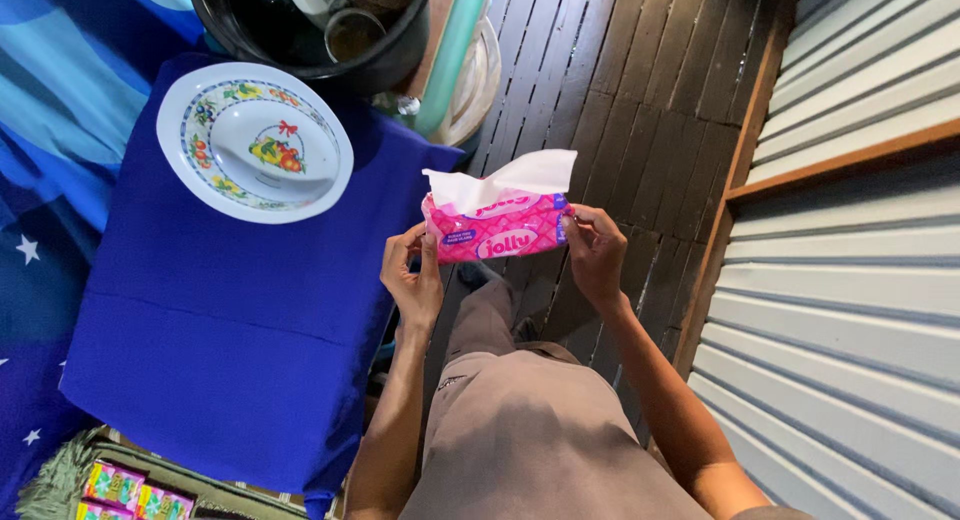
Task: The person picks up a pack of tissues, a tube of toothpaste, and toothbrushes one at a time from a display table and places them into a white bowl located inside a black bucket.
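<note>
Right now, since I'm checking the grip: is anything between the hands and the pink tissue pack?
Nothing visible. The left hand and right hand hold the pink tissue pack directly at its two ends, with a white tissue sticking out of the top.

A tissue pack [495, 228] sits between the left hand [412, 280] and the right hand [594, 250], each gripping one end, above the person's lap. A tissue [500, 180] sticks out of the pack's top. Left of the hands stands a cloth-covered table [230, 350], with an oval dish [255, 143] on its far part. Beyond the dish stands a tub [380, 65] with cups in it. Small boxes [135, 490] lie at the near left corner. A corrugated wall [860, 280] runs along the right, plank floor [620, 80] between.
</note>
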